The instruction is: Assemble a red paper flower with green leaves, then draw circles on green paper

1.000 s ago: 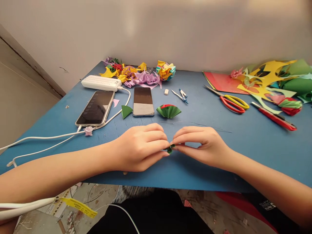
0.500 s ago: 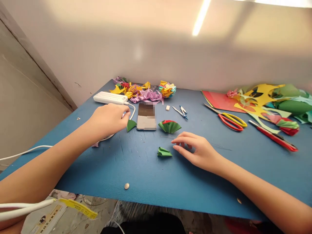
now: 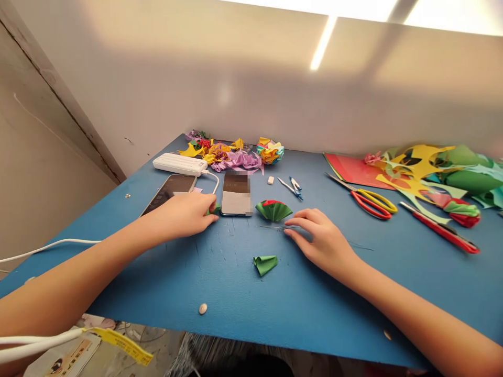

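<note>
My left hand [image 3: 192, 213] is closed, its fingertips pinching a small green paper piece [image 3: 215, 209] beside the phone; most of the piece is hidden. My right hand [image 3: 320, 238] rests low over the table with thumb and fingers apart. A thin wire [image 3: 271, 227] runs along the tabletop between its fingertips and comes out again beyond the hand. Just past those fingertips lies a pleated green paper fan with a red edge [image 3: 274, 210]. Nearer me sits a loosely rolled green paper piece [image 3: 264, 265].
Two phones, one upright-facing [image 3: 236, 201] and one partly under my left hand [image 3: 167, 191], lie near a white power bank [image 3: 179, 164]. An eraser [image 3: 271, 180], compass [image 3: 291, 187], scissors [image 3: 371, 201], utility knife [image 3: 444, 230] and coloured paper scraps [image 3: 424, 162] spread across the blue table [image 3: 165, 283].
My left hand has moved down and closed on the green paper piece, uncovering the second phone. The rolled green paper has turned slightly. My right hand has shifted a little right, staying over the wire.
</note>
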`<state>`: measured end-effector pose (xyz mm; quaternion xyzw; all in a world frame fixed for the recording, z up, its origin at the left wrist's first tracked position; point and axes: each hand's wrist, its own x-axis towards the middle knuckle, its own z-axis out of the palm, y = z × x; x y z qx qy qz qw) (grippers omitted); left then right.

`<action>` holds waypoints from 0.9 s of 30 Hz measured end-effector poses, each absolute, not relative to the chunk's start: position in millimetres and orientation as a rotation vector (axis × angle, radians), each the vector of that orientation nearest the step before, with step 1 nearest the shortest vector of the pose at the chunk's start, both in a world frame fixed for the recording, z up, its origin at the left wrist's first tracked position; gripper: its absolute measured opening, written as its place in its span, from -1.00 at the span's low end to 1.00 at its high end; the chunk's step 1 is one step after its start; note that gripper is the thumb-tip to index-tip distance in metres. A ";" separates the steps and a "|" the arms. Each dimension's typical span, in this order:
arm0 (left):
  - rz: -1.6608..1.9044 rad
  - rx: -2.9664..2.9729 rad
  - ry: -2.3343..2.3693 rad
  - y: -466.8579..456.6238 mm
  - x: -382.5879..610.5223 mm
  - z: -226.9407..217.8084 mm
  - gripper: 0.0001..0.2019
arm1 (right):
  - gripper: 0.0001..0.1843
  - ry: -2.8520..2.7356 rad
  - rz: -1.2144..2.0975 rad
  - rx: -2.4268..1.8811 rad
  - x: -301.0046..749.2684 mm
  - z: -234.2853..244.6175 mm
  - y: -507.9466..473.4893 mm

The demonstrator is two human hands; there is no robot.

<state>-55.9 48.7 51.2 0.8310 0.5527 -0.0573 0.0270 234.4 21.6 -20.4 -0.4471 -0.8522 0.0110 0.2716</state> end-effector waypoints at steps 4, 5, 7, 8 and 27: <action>-0.220 2.630 1.768 48.5 -54.8 45.2 -0.74 | -0.85 -2.347 0.099 -1.171 235.6 -20.3 26.1; -0.218 2.638 1.786 47.8 -55.5 44.5 -0.74 | -0.85 -2.359 0.091 -1.169 235.5 -19.9 26.0; -0.178 2.681 1.815 44.6 -57.2 43.9 -0.75 | -0.85 -2.379 0.030 -1.157 234.8 -18.8 24.0; -0.118 2.731 1.829 42.2 -58.0 43.9 -0.75 | -0.85 -2.386 -0.013 -1.139 234.1 -18.3 22.3; 1.203 2.690 0.417 26.4 -24.1 9.1 -0.78 | -0.58 -2.222 -0.607 -0.604 223.5 -12.4 -6.8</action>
